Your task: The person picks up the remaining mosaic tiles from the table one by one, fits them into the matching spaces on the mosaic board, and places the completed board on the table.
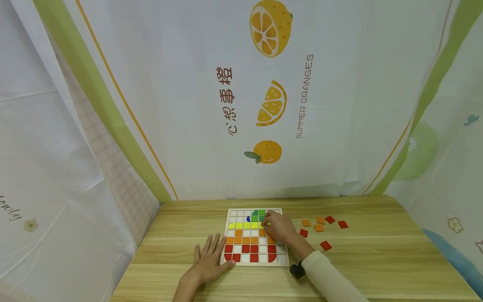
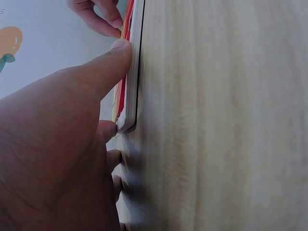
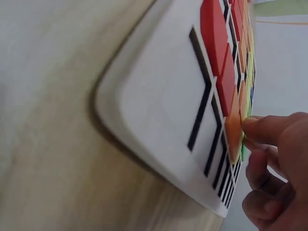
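A white square grid board [image 1: 281,259] lies on the table, partly filled with red [image 1: 254,248], orange [image 1: 238,240], yellow [image 1: 239,225] and green tiles [image 1: 255,218], plus one small blue piece [image 1: 248,219]. My left hand [image 1: 207,262] is spread on the table at the board's left side, its thumb [image 2: 113,60] touching the near-left corner. Over the right part of the yellow row, my right hand [image 1: 281,227] pinches a yellow tile [image 1: 268,224] between thumb and fingers. That hand hides several cells at the board's upper right.
Loose red tiles [image 1: 326,246] and orange tiles [image 1: 306,222] are scattered on the table to the right of the board. A black object [image 1: 297,270] is at the right wrist. A white curtain with orange prints [image 1: 203,167] hangs behind the wooden table [image 1: 166,235].
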`<state>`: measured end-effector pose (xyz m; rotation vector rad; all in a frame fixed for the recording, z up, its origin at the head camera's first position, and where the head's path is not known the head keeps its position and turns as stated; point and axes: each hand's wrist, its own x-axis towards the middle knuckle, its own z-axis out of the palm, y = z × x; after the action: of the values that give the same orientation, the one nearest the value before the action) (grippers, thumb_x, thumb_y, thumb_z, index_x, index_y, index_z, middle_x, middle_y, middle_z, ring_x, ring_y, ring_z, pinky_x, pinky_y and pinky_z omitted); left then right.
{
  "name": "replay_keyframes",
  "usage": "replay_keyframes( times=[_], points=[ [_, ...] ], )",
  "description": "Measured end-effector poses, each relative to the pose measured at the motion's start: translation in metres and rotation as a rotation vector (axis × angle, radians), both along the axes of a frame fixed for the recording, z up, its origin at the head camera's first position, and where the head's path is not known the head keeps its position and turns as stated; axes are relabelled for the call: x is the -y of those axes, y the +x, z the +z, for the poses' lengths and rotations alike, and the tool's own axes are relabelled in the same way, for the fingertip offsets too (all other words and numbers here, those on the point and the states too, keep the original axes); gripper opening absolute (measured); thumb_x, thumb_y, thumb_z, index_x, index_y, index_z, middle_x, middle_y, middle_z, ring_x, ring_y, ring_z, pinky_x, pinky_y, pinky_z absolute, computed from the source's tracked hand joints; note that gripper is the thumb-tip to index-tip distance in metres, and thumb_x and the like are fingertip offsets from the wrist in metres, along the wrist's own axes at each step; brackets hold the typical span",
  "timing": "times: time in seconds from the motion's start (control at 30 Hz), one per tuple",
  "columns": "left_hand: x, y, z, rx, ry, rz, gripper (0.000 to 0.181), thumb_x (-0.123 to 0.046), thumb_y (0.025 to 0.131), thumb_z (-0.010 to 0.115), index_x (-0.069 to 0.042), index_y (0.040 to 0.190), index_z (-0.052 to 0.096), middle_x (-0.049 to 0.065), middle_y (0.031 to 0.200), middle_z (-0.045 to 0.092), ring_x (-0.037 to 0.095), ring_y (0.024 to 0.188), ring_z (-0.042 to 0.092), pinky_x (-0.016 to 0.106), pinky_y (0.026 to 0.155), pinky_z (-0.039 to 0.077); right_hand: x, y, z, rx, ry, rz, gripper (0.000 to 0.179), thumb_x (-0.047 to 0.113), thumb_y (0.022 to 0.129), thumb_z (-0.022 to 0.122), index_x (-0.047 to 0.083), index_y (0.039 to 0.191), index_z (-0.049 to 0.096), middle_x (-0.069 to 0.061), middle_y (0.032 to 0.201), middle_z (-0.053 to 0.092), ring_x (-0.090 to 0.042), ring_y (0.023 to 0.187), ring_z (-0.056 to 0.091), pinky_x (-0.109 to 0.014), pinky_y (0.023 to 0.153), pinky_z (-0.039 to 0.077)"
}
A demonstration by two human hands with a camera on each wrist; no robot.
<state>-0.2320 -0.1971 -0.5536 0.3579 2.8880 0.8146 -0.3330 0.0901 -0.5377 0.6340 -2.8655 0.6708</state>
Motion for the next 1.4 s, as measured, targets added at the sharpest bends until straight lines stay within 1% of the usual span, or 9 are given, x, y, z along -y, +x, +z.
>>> replay_keyframes(
  times=[0.27, 0.43, 0.67, 0.77, 0.8, 0.97, 1.07, 1.23, 1.4],
  points=[
    [-0.001, 0.001, 0.007, 0.029, 0.007, 0.000, 0.095, -0.068, 0.097, 0.063, -0.013, 0.169, 0.032, 0.019, 0.178, 0.020, 0.047, 0.165, 0.007, 0.081, 0.123, -0.008, 0.001, 0.000, 0.003, 0.021, 0.036, 0.010, 0.012, 0.015, 0.097, 0.078, 0.014, 0.105, 0.086, -0.001, 0.111, 0.075, -0.021, 0.104, 0.071, -0.041, 0.088, 0.063],
    [-0.002, 0.001, 0.007, 0.027, 0.004, 0.003, 0.095, -0.067, 0.097, 0.064, -0.012, 0.168, 0.033, 0.020, 0.177, 0.021, 0.047, 0.165, 0.008, 0.081, 0.123, -0.007, 0.001, 0.001, 0.003, 0.025, 0.018, 0.012, 0.013, 0.015, 0.097, 0.078, 0.013, 0.107, 0.086, -0.004, 0.115, 0.076, -0.025, 0.110, 0.072, -0.044, 0.091, 0.063],
    [-0.004, 0.002, 0.014, 0.051, -0.075, 0.017, 0.096, -0.068, 0.098, 0.063, -0.013, 0.169, 0.031, 0.017, 0.179, 0.019, 0.046, 0.166, 0.009, 0.080, 0.124, -0.003, 0.000, 0.003, 0.001, 0.020, 0.002, 0.021, 0.012, 0.012, 0.097, 0.077, 0.012, 0.106, 0.085, -0.005, 0.118, 0.078, -0.027, 0.112, 0.074, -0.045, 0.089, 0.064],
    [-0.003, 0.001, 0.009, 0.052, -0.058, 0.017, 0.097, -0.069, 0.097, 0.062, -0.014, 0.169, 0.029, 0.016, 0.179, 0.017, 0.045, 0.166, 0.007, 0.078, 0.125, -0.006, -0.001, 0.004, 0.001, 0.021, 0.000, 0.023, 0.011, 0.012, 0.097, 0.077, 0.012, 0.105, 0.085, -0.004, 0.115, 0.077, -0.025, 0.108, 0.073, -0.042, 0.086, 0.064],
    [-0.003, 0.002, 0.011, 0.053, -0.055, 0.009, 0.097, -0.069, 0.098, 0.061, -0.013, 0.170, 0.028, 0.018, 0.179, 0.017, 0.046, 0.166, 0.007, 0.079, 0.125, -0.006, -0.001, 0.004, 0.002, 0.022, 0.001, 0.022, 0.011, 0.013, 0.097, 0.077, 0.012, 0.105, 0.085, -0.003, 0.115, 0.076, -0.024, 0.107, 0.073, -0.041, 0.086, 0.063],
    [-0.002, 0.002, 0.008, 0.031, -0.018, -0.006, 0.098, -0.070, 0.097, 0.062, -0.012, 0.169, 0.029, 0.020, 0.178, 0.018, 0.048, 0.165, 0.007, 0.081, 0.123, -0.008, -0.003, 0.005, 0.004, 0.023, 0.013, 0.021, 0.011, 0.015, 0.097, 0.078, 0.013, 0.106, 0.085, -0.003, 0.117, 0.076, -0.024, 0.109, 0.073, -0.041, 0.089, 0.063],
    [-0.001, 0.001, 0.005, 0.017, -0.011, -0.012, 0.098, -0.072, 0.097, 0.060, -0.015, 0.170, 0.028, 0.020, 0.178, 0.016, 0.048, 0.165, 0.004, 0.082, 0.121, -0.009, -0.005, 0.006, 0.006, 0.028, 0.019, 0.015, 0.012, 0.016, 0.096, 0.078, 0.014, 0.107, 0.084, -0.001, 0.114, 0.075, -0.021, 0.101, 0.071, -0.038, 0.085, 0.063],
    [0.001, -0.004, -0.008, -0.006, -0.037, 0.006, 0.100, -0.077, 0.095, 0.056, -0.017, 0.170, 0.028, 0.016, 0.179, 0.016, 0.046, 0.166, 0.005, 0.080, 0.123, -0.007, -0.012, 0.010, 0.012, 0.027, 0.012, 0.012, 0.009, 0.013, 0.095, 0.079, 0.016, 0.103, 0.081, 0.005, 0.103, 0.073, -0.012, 0.085, 0.063, -0.032, 0.077, 0.059],
    [0.000, -0.003, -0.003, -0.002, -0.016, -0.006, 0.098, -0.074, 0.097, 0.058, -0.016, 0.170, 0.028, 0.018, 0.179, 0.017, 0.048, 0.165, 0.005, 0.082, 0.122, -0.008, -0.023, 0.014, 0.018, -0.011, -0.007, 0.022, 0.008, 0.011, 0.093, 0.080, 0.017, 0.095, 0.076, 0.008, 0.092, 0.068, -0.009, 0.079, 0.058, -0.029, 0.072, 0.055]
  ],
)
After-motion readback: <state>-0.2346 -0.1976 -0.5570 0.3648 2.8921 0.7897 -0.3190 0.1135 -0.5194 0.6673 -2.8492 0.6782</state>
